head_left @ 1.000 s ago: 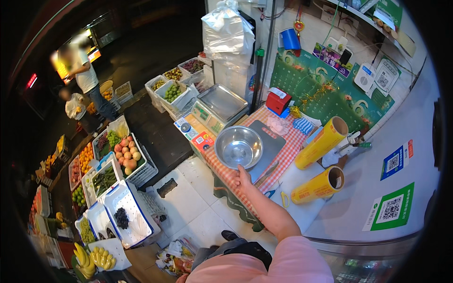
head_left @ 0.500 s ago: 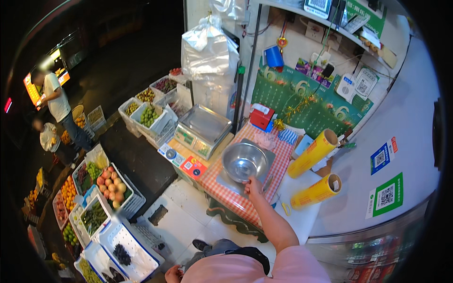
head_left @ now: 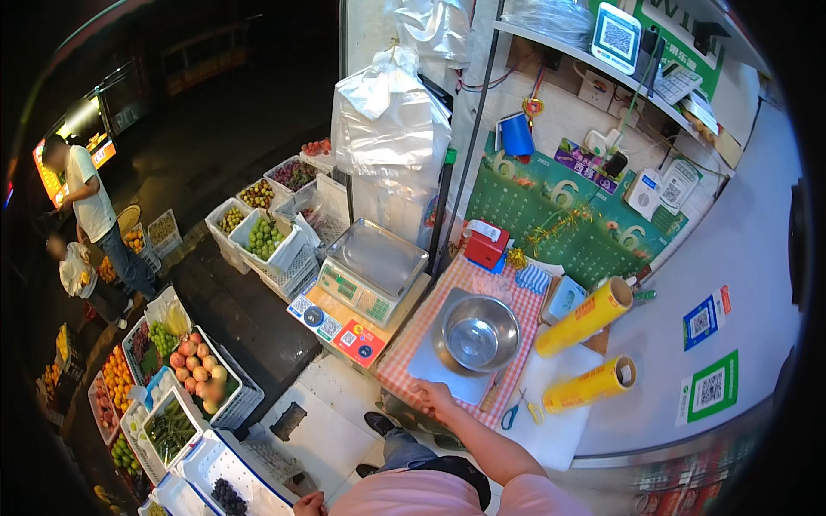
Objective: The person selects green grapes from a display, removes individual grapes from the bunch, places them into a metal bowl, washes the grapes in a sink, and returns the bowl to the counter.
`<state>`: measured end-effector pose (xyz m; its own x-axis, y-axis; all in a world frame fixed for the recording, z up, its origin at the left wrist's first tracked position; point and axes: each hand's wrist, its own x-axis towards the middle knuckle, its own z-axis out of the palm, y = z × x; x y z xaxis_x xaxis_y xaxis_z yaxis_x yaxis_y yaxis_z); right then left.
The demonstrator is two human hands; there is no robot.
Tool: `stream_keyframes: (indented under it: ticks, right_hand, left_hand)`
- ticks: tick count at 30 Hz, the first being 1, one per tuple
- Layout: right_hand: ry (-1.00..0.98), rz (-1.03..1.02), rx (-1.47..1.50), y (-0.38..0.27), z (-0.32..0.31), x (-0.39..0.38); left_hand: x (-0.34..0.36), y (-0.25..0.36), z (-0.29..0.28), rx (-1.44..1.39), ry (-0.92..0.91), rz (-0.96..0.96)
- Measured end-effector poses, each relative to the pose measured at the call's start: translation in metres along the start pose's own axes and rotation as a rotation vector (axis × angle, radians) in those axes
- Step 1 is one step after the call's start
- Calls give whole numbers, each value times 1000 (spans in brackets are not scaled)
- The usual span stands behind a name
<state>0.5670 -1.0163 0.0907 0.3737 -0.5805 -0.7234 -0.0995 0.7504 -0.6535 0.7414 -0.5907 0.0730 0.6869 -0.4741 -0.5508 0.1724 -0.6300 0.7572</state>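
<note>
My right hand [head_left: 430, 396] is at the near edge of a grey cutting board [head_left: 418, 359], below and apart from a steel bowl [head_left: 480, 334]; its fingers are loosely bent and hold nothing visible. The bowl rests on the board, over a red checked cloth [head_left: 527, 320]. A wooden-handled knife [head_left: 491, 392] lies right of the board, with scissors [head_left: 513, 413] beyond it. My left hand [head_left: 310, 504] is low at my side, fingers curled; whatever it may hold is hidden.
A scale [head_left: 368, 271] stands left of the cloth; yellow film rolls [head_left: 585, 316] are at right. Bags [head_left: 387, 116] hang behind. Crates of fruit [head_left: 194, 370] fill the left. Two people [head_left: 99, 215] stand outside by crates. A white fridge [head_left: 688, 413] bounds the right.
The bowl has been shifted right on the board, and my right hand has let go and drawn back down-left from it. The view has also shifted.
</note>
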Motion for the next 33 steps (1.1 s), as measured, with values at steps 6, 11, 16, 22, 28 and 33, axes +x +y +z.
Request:
stream_keyframes:
  ticks: [6,11,16,22,28,33]
  right_hand:
    - [-40,41,-96,-32,30,74]
    - [-130,-24,14,-49,64,124]
    - [-143,6,-84,-44,93,152]
    - [-172,36,-199,-29,99,171]
    - [-85,95,-417,-25,111,181]
    - [-90,84,-497,-13,150,182]
  left_hand:
    - [30,48,12,-37,15,-39]
    - [35,91,11,-79,103,7]
    - [44,98,25,-45,152,-294]
    - [49,95,25,-357,289,-409]
    - [79,107,-10,-452,255,-450]
    - [127,108,-65,-578,242,-361]
